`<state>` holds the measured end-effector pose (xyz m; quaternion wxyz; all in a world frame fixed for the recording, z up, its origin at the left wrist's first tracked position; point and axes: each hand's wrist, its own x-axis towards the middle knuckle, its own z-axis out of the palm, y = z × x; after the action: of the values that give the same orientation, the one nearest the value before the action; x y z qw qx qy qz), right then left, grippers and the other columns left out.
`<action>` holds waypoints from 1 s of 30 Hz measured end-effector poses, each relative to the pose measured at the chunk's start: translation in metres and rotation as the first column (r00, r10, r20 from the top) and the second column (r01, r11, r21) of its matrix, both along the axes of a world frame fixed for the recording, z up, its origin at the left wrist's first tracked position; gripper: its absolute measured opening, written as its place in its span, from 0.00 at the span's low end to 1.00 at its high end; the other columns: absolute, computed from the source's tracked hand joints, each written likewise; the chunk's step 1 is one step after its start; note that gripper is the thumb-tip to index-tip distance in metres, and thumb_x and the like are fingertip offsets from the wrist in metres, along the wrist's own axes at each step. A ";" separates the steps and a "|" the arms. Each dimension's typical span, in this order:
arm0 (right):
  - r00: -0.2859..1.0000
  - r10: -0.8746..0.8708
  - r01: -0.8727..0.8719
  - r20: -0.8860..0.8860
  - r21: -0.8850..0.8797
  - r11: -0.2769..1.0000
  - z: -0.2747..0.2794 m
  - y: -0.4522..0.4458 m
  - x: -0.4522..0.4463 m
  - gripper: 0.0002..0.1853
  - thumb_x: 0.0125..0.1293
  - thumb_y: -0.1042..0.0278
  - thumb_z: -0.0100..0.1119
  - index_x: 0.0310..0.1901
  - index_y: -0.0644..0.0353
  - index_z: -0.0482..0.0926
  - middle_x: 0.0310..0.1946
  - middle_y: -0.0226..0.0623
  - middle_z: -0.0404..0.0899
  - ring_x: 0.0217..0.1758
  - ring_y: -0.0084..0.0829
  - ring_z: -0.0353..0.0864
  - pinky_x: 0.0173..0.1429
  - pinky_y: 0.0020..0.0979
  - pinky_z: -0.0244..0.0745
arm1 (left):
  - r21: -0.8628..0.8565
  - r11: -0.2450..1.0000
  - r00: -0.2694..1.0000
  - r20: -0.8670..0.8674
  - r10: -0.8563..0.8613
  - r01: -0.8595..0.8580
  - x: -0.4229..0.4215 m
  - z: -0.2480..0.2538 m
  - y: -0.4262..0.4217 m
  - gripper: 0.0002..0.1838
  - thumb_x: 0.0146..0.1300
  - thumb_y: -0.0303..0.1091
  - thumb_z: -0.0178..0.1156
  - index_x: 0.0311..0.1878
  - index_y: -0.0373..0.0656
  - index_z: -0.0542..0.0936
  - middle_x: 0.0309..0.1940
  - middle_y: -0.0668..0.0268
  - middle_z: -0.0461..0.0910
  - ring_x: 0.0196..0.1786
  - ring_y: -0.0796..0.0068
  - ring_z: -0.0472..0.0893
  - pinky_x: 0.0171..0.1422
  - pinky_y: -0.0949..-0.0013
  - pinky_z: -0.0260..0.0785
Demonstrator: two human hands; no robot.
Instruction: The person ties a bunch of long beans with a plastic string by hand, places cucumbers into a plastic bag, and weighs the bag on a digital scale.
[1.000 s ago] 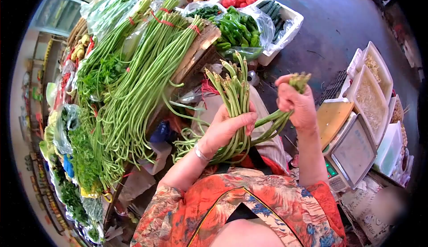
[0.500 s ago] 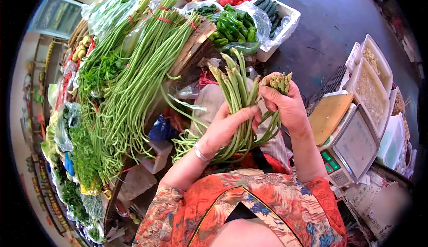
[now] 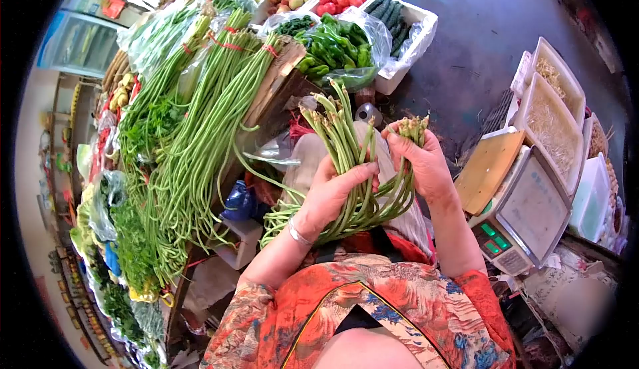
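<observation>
Well, my left hand (image 3: 331, 187) wraps firmly around a thick bunch of long, slender green beans (image 3: 341, 139), pale brownish stem ends standing above my fist, limp lengths curving below it. Just beside it, my right hand (image 3: 429, 166) grips a smaller cluster of matching green beans (image 3: 414, 129) near their ends. I judge each bean light, the whole bunch somewhat weighty; smooth skins could slide, and sharp bends could snap them. Just under the stem ends, above the drooping lengths, seems the best hold, snug without crushing.
</observation>
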<state>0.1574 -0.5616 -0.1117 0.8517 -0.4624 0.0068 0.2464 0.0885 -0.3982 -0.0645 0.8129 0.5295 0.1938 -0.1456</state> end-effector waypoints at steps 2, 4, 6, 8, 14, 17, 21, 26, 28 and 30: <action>0.998 0.055 -0.054 -0.035 0.013 0.998 -0.003 -0.002 0.002 0.07 0.65 0.67 0.64 0.42 0.58 0.82 0.24 0.20 0.75 0.22 0.11 0.67 0.25 0.17 0.59 | 0.009 1.000 1.000 -0.020 0.005 -0.005 0.008 -0.003 0.000 0.13 0.62 0.27 0.61 0.50 0.38 0.77 0.36 0.65 0.82 0.36 0.73 0.82 0.41 0.71 0.75; 0.997 0.065 -0.065 -0.043 0.002 0.998 -0.004 -0.002 0.007 0.08 0.65 0.67 0.64 0.42 0.58 0.82 0.24 0.20 0.75 0.23 0.12 0.67 0.26 0.18 0.60 | -0.001 0.998 0.998 -0.034 -0.056 0.056 0.016 -0.005 -0.001 0.11 0.64 0.28 0.62 0.49 0.38 0.78 0.35 0.66 0.81 0.35 0.78 0.80 0.39 0.75 0.73; 0.991 0.129 -0.129 -0.032 -0.005 0.992 -0.005 -0.005 0.016 0.08 0.64 0.67 0.65 0.43 0.59 0.82 0.27 0.21 0.78 0.26 0.12 0.69 0.29 0.18 0.63 | -0.015 0.998 0.998 -0.024 -0.054 0.054 0.022 -0.010 -0.005 0.12 0.63 0.28 0.62 0.49 0.38 0.77 0.35 0.67 0.81 0.36 0.78 0.80 0.40 0.75 0.72; 0.993 0.106 -0.106 -0.048 0.009 0.994 0.002 -0.005 0.022 0.09 0.64 0.67 0.65 0.43 0.59 0.83 0.29 0.21 0.79 0.27 0.13 0.71 0.31 0.18 0.65 | -0.045 0.996 0.997 0.030 -0.075 0.077 0.031 -0.017 -0.007 0.13 0.63 0.27 0.63 0.51 0.38 0.77 0.38 0.67 0.81 0.38 0.78 0.80 0.42 0.75 0.72; 0.980 -0.129 0.134 -0.152 0.022 0.991 -0.007 -0.009 0.028 0.08 0.67 0.64 0.62 0.41 0.58 0.81 0.32 0.24 0.81 0.31 0.16 0.75 0.36 0.20 0.71 | -0.039 0.996 0.992 -0.097 -0.078 0.075 0.052 -0.021 -0.014 0.13 0.63 0.28 0.64 0.50 0.38 0.77 0.40 0.68 0.80 0.39 0.79 0.79 0.44 0.76 0.72; 0.990 -0.143 0.141 0.008 0.110 0.984 -0.002 -0.009 0.036 0.09 0.69 0.61 0.59 0.38 0.58 0.79 0.30 0.26 0.79 0.30 0.18 0.75 0.36 0.20 0.70 | -0.019 0.997 0.994 -0.071 -0.077 0.076 0.058 -0.019 -0.014 0.12 0.63 0.29 0.64 0.48 0.39 0.78 0.38 0.69 0.80 0.38 0.80 0.79 0.42 0.76 0.72; 0.982 -0.182 0.189 -0.058 0.161 0.969 -0.009 -0.014 0.029 0.11 0.70 0.58 0.57 0.39 0.58 0.76 0.28 0.27 0.75 0.28 0.19 0.71 0.32 0.20 0.63 | -0.027 0.989 0.988 -0.041 -0.146 0.145 0.057 -0.014 -0.013 0.11 0.63 0.30 0.64 0.48 0.39 0.78 0.35 0.71 0.79 0.34 0.82 0.78 0.38 0.78 0.71; 0.975 -0.223 0.221 0.024 0.067 0.973 0.005 -0.003 0.009 0.10 0.61 0.68 0.69 0.42 0.59 0.81 0.25 0.24 0.76 0.25 0.17 0.70 0.30 0.20 0.65 | -0.023 0.984 0.984 0.004 -0.176 0.176 0.041 -0.012 -0.004 0.11 0.64 0.29 0.63 0.47 0.39 0.78 0.33 0.71 0.79 0.31 0.82 0.77 0.36 0.78 0.70; 0.984 -0.179 0.178 0.026 0.036 0.983 0.010 0.005 0.000 0.11 0.60 0.68 0.69 0.42 0.59 0.81 0.26 0.24 0.77 0.25 0.16 0.70 0.30 0.20 0.65 | 0.021 0.976 0.971 0.090 -0.219 0.218 0.031 -0.013 0.003 0.10 0.64 0.29 0.63 0.47 0.39 0.78 0.35 0.70 0.79 0.31 0.82 0.76 0.35 0.77 0.69; 0.992 -0.116 0.118 0.052 -0.037 0.992 0.021 0.015 -0.008 0.10 0.60 0.69 0.69 0.42 0.59 0.82 0.27 0.22 0.79 0.25 0.15 0.70 0.30 0.19 0.65 | -0.004 0.979 0.969 0.145 -0.201 0.203 0.021 -0.011 0.009 0.10 0.64 0.28 0.63 0.47 0.39 0.78 0.35 0.70 0.79 0.32 0.82 0.76 0.35 0.78 0.69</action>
<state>0.1498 -0.5464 -0.0908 0.8552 -0.4840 0.0178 0.1843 0.1098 -0.3889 -0.0759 0.8107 0.5479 0.0785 -0.1908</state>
